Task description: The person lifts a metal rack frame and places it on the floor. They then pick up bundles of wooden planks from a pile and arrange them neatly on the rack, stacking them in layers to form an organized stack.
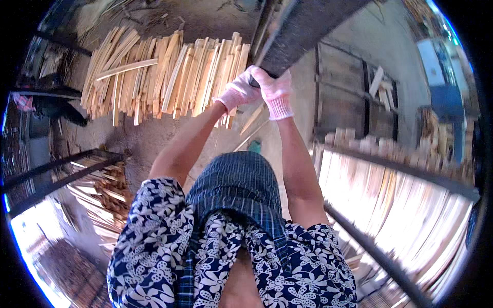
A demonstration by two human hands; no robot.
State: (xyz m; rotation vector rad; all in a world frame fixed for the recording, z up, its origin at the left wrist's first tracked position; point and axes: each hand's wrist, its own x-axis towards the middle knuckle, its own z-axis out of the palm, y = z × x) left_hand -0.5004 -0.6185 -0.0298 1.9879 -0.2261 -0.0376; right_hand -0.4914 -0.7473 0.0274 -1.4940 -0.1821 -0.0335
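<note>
My left hand (240,92) and my right hand (273,88), both in pale pink knit gloves, are raised close together in front of me. Their fingers close around the lower edge of a thick dark beam (303,33), which runs up and to the right from them. Part of each hand's fingers is hidden behind it or by the other glove. Left of the hands, a wide row of narrow wooden strips (169,77) lies side by side, with one strip (127,69) crosswise on top.
At the right, a dark rack (411,172) carries small wood blocks, with long pale boards (380,205) beneath. More stacked wood (100,192) fills a frame at lower left. Loose sticks (252,120) lie on the floor under my forearms. A dark rail (380,256) slants at lower right.
</note>
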